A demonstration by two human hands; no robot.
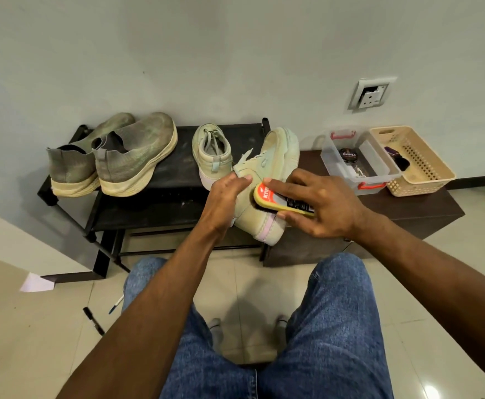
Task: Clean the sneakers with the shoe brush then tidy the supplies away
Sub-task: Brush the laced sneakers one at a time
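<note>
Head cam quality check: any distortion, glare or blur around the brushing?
Head view: wide-angle bowing curves the floor edges and rack; a glare spot sits on the tile at bottom right; soft shadow between the knees; slight softness on the brush and right hand; the left hand holds the sneaker, evenly lit.

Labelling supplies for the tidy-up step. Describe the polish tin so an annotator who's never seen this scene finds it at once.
Start at the dark low cabinet against the wall, right of the black shoe rack. Two containers stand on it side by side: a clear plastic box with red clasps and a beige slotted basket. The polish tin lies inside the clear box: small, round, black, with lettering on its lid.
</note>
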